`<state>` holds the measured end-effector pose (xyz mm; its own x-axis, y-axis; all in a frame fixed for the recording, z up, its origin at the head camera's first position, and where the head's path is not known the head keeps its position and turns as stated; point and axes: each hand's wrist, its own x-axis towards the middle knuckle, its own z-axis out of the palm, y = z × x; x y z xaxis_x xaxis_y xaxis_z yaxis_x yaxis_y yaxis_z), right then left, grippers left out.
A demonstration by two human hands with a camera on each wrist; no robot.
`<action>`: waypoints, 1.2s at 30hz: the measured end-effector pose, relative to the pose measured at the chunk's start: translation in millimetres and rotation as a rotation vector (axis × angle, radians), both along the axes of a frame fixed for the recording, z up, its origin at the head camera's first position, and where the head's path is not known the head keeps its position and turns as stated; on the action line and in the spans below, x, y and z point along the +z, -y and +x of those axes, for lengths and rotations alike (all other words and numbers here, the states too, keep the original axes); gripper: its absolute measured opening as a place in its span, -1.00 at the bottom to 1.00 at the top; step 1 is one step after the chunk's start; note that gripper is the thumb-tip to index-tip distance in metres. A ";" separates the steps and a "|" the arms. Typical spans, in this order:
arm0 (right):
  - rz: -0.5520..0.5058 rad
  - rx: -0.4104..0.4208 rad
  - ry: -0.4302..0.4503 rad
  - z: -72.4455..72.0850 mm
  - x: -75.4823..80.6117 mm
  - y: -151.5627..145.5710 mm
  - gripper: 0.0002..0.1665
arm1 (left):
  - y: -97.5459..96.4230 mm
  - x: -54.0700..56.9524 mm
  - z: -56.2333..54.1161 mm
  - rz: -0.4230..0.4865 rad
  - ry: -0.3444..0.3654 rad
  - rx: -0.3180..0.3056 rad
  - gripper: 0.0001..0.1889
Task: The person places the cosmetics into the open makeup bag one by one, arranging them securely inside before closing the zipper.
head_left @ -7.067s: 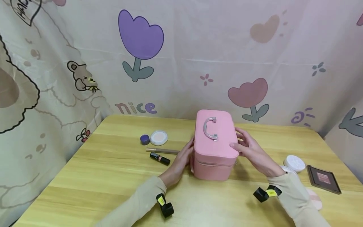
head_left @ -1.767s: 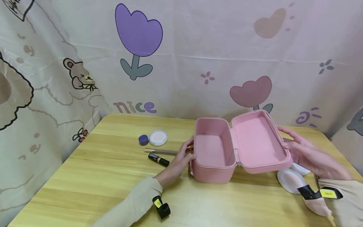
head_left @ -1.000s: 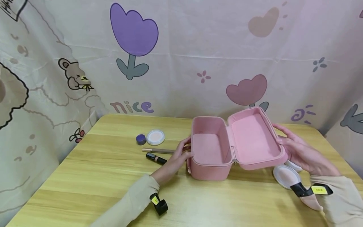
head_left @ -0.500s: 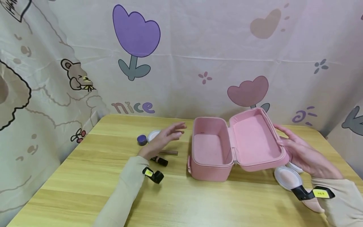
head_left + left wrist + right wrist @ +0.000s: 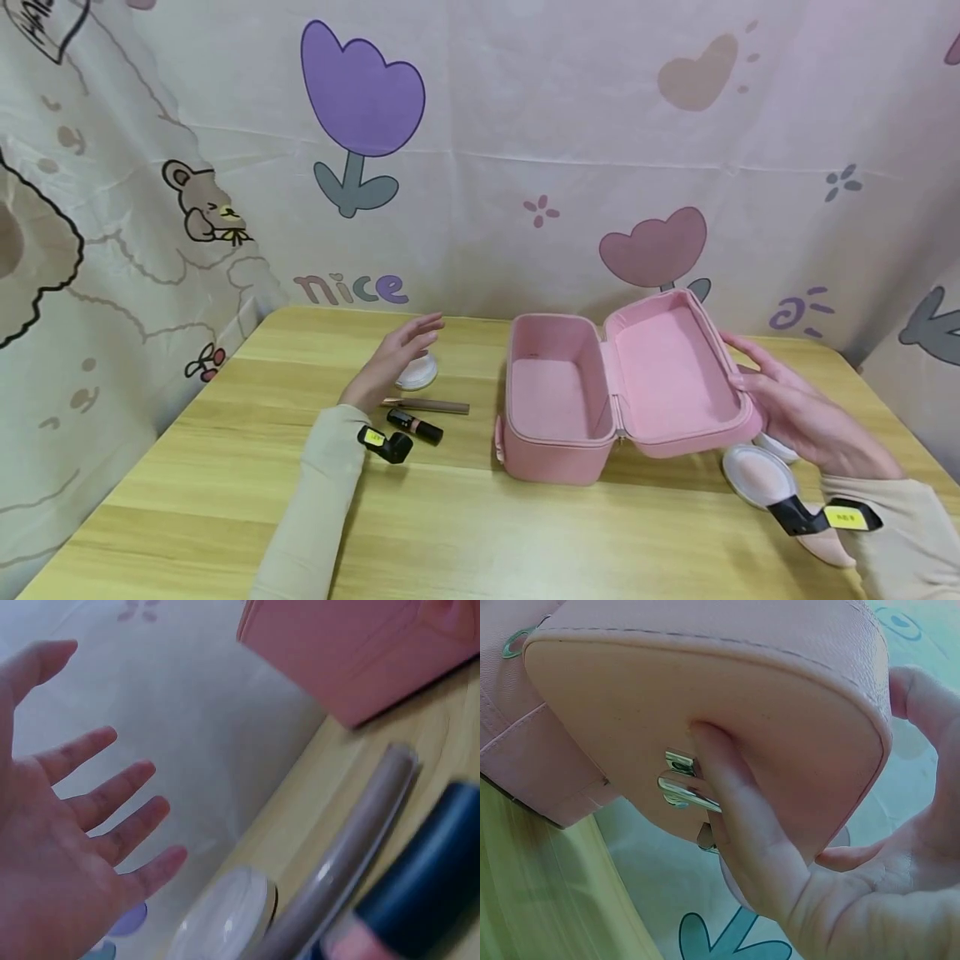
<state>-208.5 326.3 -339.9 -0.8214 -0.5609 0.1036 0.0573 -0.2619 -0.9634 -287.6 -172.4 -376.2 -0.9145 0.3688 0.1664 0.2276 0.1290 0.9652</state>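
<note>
A pink cosmetic case (image 5: 555,457) stands with its lid (image 5: 678,371) swung out to the right; its inside looks bare. My right hand (image 5: 798,412) grips the lid's outer edge, and in the right wrist view a finger presses the lid's top beside the silver handle (image 5: 690,793). Fingers spread and holding nothing, my left hand (image 5: 392,365) hovers over the left-hand items. Near it lie a round white-rimmed compact (image 5: 417,373), a slim taupe tube (image 5: 429,406) and a black lipstick tube (image 5: 415,426). The hand hides the small purple jar.
Under my right forearm lie a round white-rimmed container (image 5: 753,473), a white container (image 5: 777,448) and a pale pink pad (image 5: 825,546), all partly covered. A printed curtain (image 5: 480,192) hangs along the back edge of the wooden table (image 5: 525,542).
The case went from closed to opened, its lid turned to the right by my right hand. My left hand has let go of the case and moved left over the small items.
</note>
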 end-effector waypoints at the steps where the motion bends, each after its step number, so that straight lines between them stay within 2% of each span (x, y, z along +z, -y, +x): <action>1: -0.002 0.001 0.001 0.3 -0.2 -0.3 -0.36 | 2.3 -1.5 -0.5 -0.025 -0.006 0.009 -0.42; 7: 0.005 -0.003 -0.017 1.5 -1.3 -0.9 -0.36 | 13.9 -6.4 -0.3 -0.200 -0.085 0.026 -0.42; 10: 0.009 -0.005 -0.021 1.7 -1.2 -1.6 -0.35 | 17.0 -9.1 -0.7 -0.184 -0.076 0.023 -0.40; 14: 0.001 0.006 -0.010 1.3 -1.6 -2.4 -0.35 | 18.4 -17.8 -2.4 -0.096 0.011 0.045 -0.40; 18: 0.007 0.015 -0.013 0.9 -2.1 -1.5 -0.34 | 19.2 -25.3 -2.9 -0.073 0.075 0.060 -0.39; 21: 0.027 0.018 -0.014 2.2 -1.3 -0.8 -0.35 | 21.5 -27.1 -2.2 -0.086 0.084 0.087 -0.39; 26: 0.024 0.033 -0.030 2.6 -1.1 -0.9 -0.33 | 29.4 -28.5 -2.5 -0.038 0.068 0.176 -0.41; 30: 0.003 0.049 -0.031 2.0 -2.3 -1.6 -0.31 | 36.3 -30.7 -4.1 -0.056 0.079 0.189 -0.36; 36: 0.018 0.039 -0.031 1.9 -2.2 -2.3 -0.32 | 40.9 -36.2 -9.4 -0.167 0.094 0.141 -0.24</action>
